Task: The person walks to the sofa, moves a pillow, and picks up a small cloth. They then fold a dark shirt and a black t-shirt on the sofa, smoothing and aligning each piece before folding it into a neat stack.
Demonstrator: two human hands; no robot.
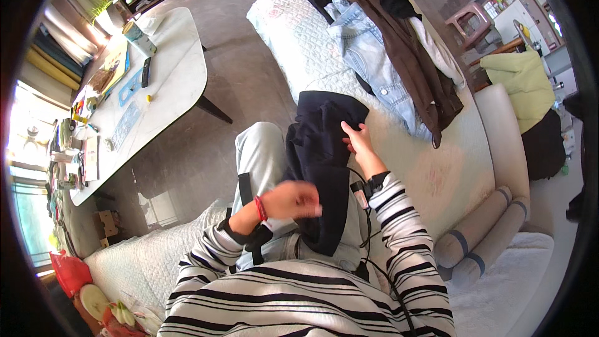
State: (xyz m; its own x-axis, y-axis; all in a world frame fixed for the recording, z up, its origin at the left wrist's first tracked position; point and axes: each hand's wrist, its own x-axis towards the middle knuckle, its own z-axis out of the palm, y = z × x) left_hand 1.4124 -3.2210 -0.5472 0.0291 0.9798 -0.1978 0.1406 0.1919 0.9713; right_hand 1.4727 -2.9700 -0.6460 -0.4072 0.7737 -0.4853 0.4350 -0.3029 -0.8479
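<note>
A dark navy garment lies over my lap, its far end reaching the quilted sofa cover. My right hand rests at the garment's right edge, thumb and fingertips against the cloth; whether they pinch it is unclear. Above the near part of the garment is my left hand, blurred, with its fingers curled. What lies under those fingers is hidden. Beyond the garment, a light blue denim garment and a brown garment lie in a loose heap with black and white clothing.
A marble-patterned table stands left, holding a canister, a black remote control and other items. Two rolled cushions lie right on the sofa. A black cable runs beside my right arm. A plastic stool stands farther back.
</note>
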